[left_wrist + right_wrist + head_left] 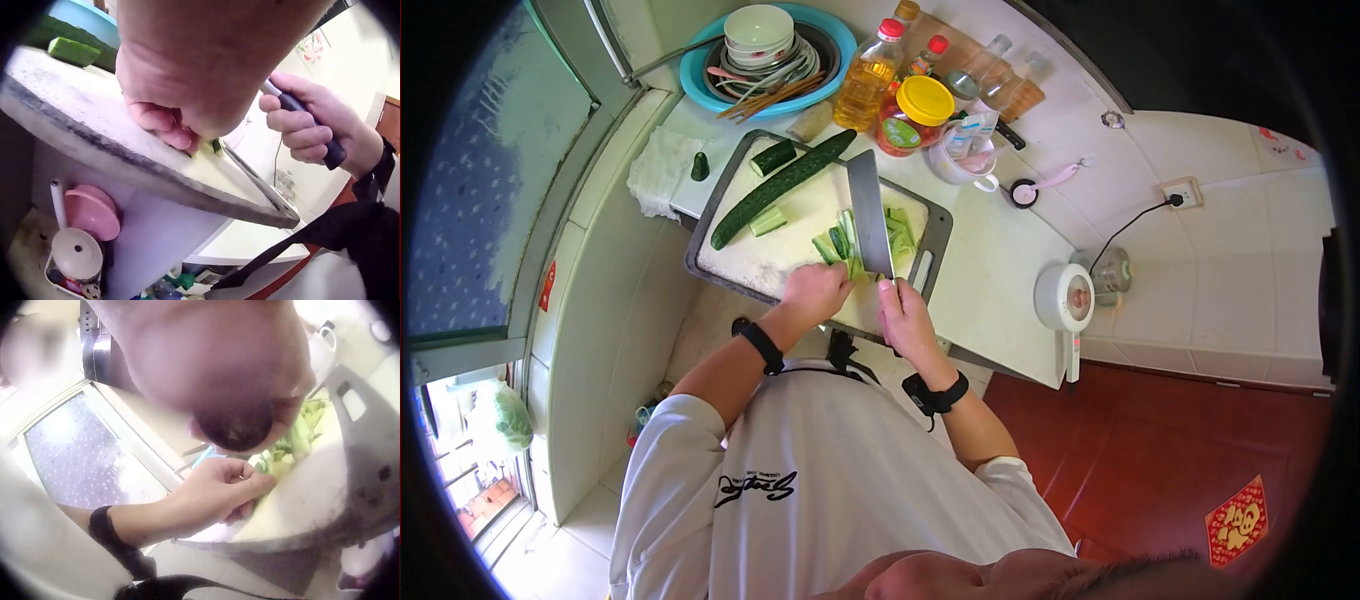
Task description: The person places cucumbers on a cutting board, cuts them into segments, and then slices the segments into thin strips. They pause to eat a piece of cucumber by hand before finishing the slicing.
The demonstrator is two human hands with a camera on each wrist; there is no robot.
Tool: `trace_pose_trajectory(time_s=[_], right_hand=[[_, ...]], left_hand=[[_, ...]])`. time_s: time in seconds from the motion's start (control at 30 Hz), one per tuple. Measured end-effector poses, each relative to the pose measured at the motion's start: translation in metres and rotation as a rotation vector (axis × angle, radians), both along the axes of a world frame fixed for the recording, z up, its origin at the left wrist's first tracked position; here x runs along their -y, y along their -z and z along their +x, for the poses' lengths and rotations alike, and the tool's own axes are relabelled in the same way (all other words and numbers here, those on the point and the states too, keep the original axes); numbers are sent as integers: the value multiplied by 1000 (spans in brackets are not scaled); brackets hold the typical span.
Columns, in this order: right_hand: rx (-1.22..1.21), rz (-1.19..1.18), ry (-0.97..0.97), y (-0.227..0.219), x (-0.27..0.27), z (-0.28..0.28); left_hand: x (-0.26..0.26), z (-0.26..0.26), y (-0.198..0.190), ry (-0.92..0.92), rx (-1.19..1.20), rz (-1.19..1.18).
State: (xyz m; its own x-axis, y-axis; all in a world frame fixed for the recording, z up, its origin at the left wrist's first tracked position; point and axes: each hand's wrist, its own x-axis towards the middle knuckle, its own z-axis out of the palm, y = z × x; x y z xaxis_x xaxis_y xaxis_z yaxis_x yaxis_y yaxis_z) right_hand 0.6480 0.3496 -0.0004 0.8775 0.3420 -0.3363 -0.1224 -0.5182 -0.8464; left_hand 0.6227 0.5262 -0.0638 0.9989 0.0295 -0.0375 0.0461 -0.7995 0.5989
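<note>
A cleaver [868, 212] lies over the cutting board [740, 262], its handle gripped by my right hand [908, 322]; the dark handle [292, 106] also shows in the left wrist view. My left hand [813, 292] rests at the board's near edge with its fingers curled on cucumber pieces [832, 245] left of the blade. More cut pieces [900, 232] lie right of the blade. A whole cucumber [782, 190], a short dark-green chunk [773, 158] and a pale cut piece [768, 221] are on the board's left part. In the right wrist view my left hand [215, 490] pinches near the pieces.
Behind the board stand a blue basin [693, 75] with bowls, an oil bottle [867, 85], a yellow-lidded jar [912, 118] and a white mug [960, 165]. A cucumber end [700, 167] lies on the counter at left. A white pot [1064, 297] is at right.
</note>
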Motion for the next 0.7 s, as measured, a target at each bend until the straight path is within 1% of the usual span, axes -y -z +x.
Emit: trace_pose_trajectory(time_s=[0.03, 0.1, 0.17, 0.2, 0.27, 0.3, 0.37, 0.4, 0.47, 0.5, 0.57, 0.6, 0.67, 0.7], right_hand=[[1, -2, 1, -3, 0, 0], [-51, 31, 12, -6, 1, 1], [-52, 25, -3, -7, 3, 0], [-53, 21, -13, -7, 4, 0], [-8, 28, -20, 4, 7, 0], [33, 27, -36, 8, 8, -2], [-2, 49, -19, 8, 8, -4], [-40, 69, -2, 4, 8, -5], [-57, 62, 3, -5, 8, -6], [-79, 55, 9, -7, 9, -6], [-67, 63, 13, -3, 13, -4], [-55, 68, 21, -1, 14, -4], [-67, 72, 33, -4, 15, -6], [-74, 75, 38, -6, 15, -5]], left_hand=[[5, 7, 2, -37, -6, 12], [7, 7, -6, -80, -15, 23], [6, 0, -17, 7, -28, 3], [4, -5, -16, 9, -27, 6], [-4, -16, -10, 103, 129, 151], [-4, -17, -7, 106, 125, 151], [-6, -11, -6, 182, 153, 121], [-3, -9, -7, 183, 156, 120], [4, -3, -11, 83, 60, 268], [5, -3, -10, 83, 60, 269], [6, -2, -8, 50, 124, 366], [5, -2, -6, 53, 125, 368], [-1, -2, 1, 71, 286, 316], [-3, -2, 3, 72, 289, 319]])
